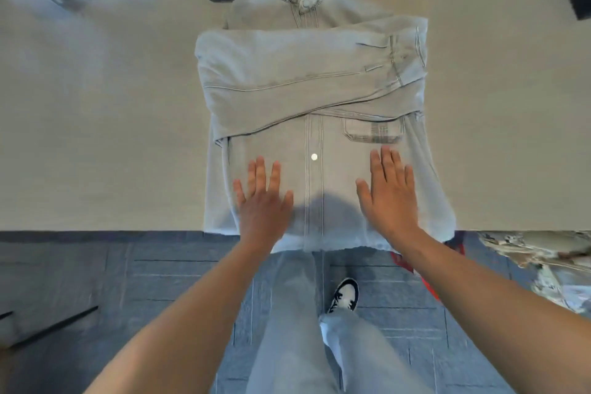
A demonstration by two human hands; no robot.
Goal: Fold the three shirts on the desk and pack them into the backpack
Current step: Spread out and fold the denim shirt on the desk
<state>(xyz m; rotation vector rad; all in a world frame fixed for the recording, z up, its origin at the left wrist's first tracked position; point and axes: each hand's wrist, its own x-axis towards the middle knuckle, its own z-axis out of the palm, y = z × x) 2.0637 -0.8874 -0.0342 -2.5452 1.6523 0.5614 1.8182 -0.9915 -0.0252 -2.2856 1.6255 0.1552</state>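
1. Head view: both hands lie flat, fingers (260,169) straight and spread, gripping nothing.
2. Left hand (263,201) and right hand (388,193) press the lower front of the denim shirt (313,80).
3. Shirt lies mid-frame on the counter (96,121), sleeves folded across its chest.

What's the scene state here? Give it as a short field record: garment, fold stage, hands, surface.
garment: light blue denim button-up shirt with a plaid-lined collar, lying face up, collar away from the person
fold stage: both sleeves folded across the chest; hem hangs over the near desk edge; bottom not yet folded up
left hand: flat on the lower shirt, left of the placket
right hand: flat on the lower shirt, right of the placket
surface: beige desk
backpack: not identifiable
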